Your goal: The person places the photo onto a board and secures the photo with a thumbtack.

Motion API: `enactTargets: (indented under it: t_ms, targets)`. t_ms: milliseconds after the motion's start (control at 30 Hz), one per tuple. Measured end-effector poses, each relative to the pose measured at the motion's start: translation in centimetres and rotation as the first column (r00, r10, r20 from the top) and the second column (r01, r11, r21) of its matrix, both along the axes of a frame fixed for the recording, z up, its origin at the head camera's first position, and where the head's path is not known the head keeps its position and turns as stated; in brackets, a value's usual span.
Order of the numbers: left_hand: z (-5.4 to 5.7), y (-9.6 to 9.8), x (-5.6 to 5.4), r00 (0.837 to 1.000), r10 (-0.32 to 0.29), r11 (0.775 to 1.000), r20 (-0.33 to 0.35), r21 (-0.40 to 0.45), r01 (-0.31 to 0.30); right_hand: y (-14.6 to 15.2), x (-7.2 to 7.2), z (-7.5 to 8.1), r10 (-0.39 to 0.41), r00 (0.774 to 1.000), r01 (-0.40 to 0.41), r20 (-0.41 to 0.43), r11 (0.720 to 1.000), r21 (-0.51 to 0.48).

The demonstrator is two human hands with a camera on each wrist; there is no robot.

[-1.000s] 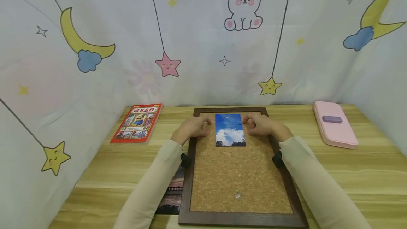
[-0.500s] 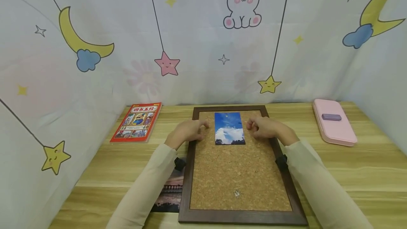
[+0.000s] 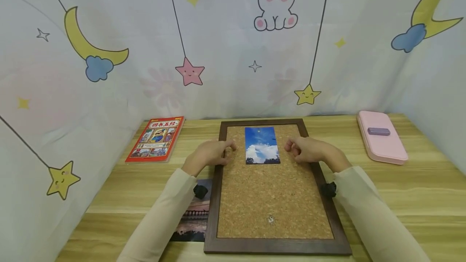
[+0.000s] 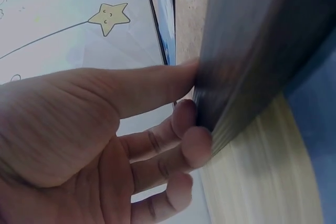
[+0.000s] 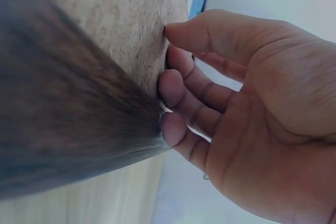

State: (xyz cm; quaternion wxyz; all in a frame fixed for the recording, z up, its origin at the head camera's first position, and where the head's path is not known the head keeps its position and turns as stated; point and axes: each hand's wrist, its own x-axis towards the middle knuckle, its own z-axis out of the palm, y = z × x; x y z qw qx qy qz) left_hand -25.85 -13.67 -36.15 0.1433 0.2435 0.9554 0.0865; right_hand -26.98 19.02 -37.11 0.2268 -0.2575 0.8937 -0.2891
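A photo [image 3: 261,145] of blue sky and white clouds lies flat on the upper part of the cork board [image 3: 273,193]. A small yellow spot shows near its top edge. The board has a dark brown wooden frame [image 3: 278,246]. My left hand [image 3: 209,155] is over the frame's left side, its thumb and loosely bent fingertips [image 4: 197,145] right at the frame in the left wrist view. Over the board's right side is my right hand [image 3: 313,151], its loosely curled fingertips [image 5: 171,87] close to cork and frame. Nothing shows between the fingers of either hand.
A small clear cluster [image 3: 271,218] sits on the lower cork. Under the board's left edge lies a dark pink-toned picture [image 3: 193,223] with a spiral binding. A red book [image 3: 155,140] lies at the back left of the table [image 3: 397,205], a pink case [image 3: 384,140] at the back right.
Both hands have drawn outward from the photo, the left toward the left frame side and the right toward the right. The photo stays in place on the board.
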Motion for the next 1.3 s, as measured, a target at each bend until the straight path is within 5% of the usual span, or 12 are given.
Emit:
enactTargets:
  t_ms: [433, 767, 1300]
  targets:
    - [-0.1, -0.8, 1.4, 0.998, -0.026, 1.0, 0.05, 0.006, 0.026, 1.3, 1.4, 0.3, 0.082, 0.997, -0.082, 0.0, 0.996, -0.047]
    - [0.1, -3.2, 1.5, 0.983, -0.154, 0.98, 0.1, 0.145, 0.139, 2.9, 2.9, 1.4, 0.141, 0.99, -0.141, 0.002, 0.988, -0.063]
    - [0.6, -6.8, 2.8, 0.977, -0.112, 0.988, 0.182, 0.123, 0.091, 7.2, 4.7, 2.2, 0.081, 0.993, -0.079, 0.082, 0.996, -0.03]
